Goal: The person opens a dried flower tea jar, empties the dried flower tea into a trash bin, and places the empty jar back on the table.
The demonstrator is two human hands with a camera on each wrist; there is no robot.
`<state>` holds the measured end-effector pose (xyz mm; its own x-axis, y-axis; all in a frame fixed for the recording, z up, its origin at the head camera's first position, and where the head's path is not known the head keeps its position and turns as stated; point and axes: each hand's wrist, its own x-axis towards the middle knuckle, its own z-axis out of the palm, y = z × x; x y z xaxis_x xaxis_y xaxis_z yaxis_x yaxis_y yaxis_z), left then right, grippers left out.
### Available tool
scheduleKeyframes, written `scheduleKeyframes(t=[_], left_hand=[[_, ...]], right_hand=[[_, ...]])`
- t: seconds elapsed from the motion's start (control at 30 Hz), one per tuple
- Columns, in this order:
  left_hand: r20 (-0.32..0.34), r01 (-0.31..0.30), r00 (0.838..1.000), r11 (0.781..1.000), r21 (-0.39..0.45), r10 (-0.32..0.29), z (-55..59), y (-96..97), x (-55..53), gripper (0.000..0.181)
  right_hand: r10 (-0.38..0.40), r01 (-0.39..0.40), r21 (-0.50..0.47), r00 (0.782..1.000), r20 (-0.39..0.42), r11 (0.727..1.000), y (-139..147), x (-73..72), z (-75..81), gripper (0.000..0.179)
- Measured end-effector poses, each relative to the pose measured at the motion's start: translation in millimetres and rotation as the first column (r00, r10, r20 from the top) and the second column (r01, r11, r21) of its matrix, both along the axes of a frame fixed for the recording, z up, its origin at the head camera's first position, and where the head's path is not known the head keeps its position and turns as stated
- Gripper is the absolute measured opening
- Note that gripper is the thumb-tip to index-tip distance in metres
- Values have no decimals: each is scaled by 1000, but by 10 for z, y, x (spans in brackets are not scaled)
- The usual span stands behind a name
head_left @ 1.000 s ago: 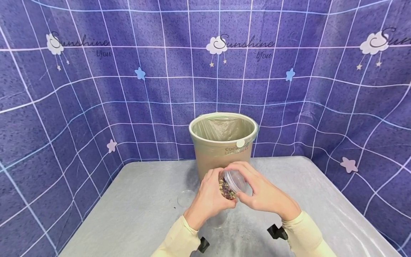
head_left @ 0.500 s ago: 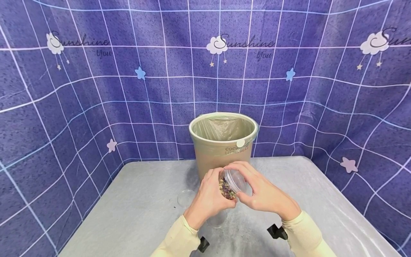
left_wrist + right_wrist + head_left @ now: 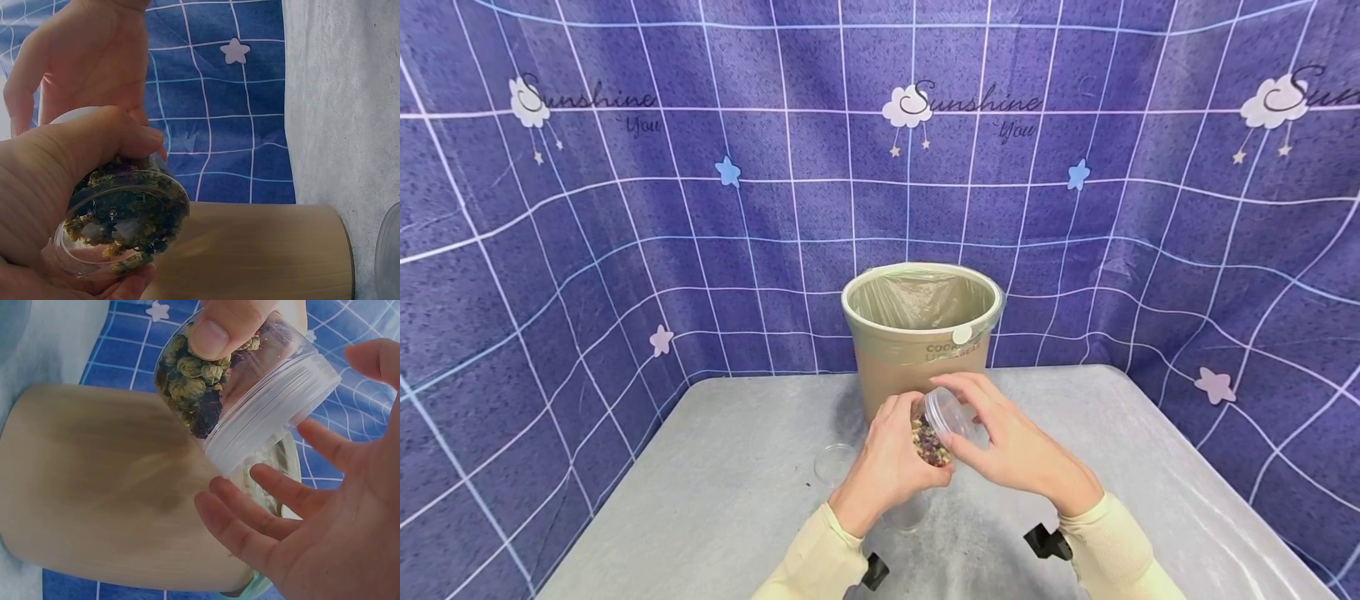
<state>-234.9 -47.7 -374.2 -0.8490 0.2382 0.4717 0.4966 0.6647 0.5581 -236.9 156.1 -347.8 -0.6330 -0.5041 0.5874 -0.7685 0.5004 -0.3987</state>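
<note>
A clear plastic jar [image 3: 197, 394] holds dried flower buds and dark petals. It is tilted, with a translucent screw lid [image 3: 272, 419] seated on its mouth. My left hand [image 3: 891, 454] grips the jar's body; in the left wrist view, the thumb lies across the side above the jar's base [image 3: 119, 228]. My right hand [image 3: 1011, 437] is beside the lid. In the right wrist view its fingers [image 3: 240, 534] are spread and loosely bent around the lid, not clasping it; whether a fingertip touches it is hard to tell.
Behind the hands stands a beige trash bin [image 3: 887, 371] lined with a thin plastic bag. On the grey table [image 3: 715, 500] lie a clear round lid [image 3: 835, 447] and a clear container [image 3: 906, 528], partly hidden by the left arm. A blue gridded curtain [image 3: 805, 208] surrounds the table.
My right hand's fingers have loosened from the lid and spread, leaving more of the lid visible. The left hand and jar have stayed in place.
</note>
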Motion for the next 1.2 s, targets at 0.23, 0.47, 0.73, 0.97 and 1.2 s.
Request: scheduleKeyframes(t=[0.23, 0.47, 0.73, 0.97, 1.2], left_hand=[[24, 0, 1000, 1000, 10, 0, 9, 6, 10, 88], [13, -2, 1000, 1000, 4, 2, 10, 6, 5, 87], [3, -1, 1000, 1000, 5, 1, 12, 4, 8, 88], [3, 1, 1000, 1000, 4, -1, 12, 0, 7, 88], [-4, -1, 1000, 1000, 8, 1, 14, 4, 15, 85]], right_hand=[[-60, 60, -3, 998, 33, 998, 3, 3, -8, 61], [-88, 88, -3, 995, 55, 996, -6, 7, -30, 59], [-84, 86, -13, 993, 81, 996, -23, 9, -39, 53], [-128, 127, 14, 989, 72, 992, -29, 6, -49, 56], [-211, 206, 55, 971, 111, 977, -43, 18, -63, 63]])
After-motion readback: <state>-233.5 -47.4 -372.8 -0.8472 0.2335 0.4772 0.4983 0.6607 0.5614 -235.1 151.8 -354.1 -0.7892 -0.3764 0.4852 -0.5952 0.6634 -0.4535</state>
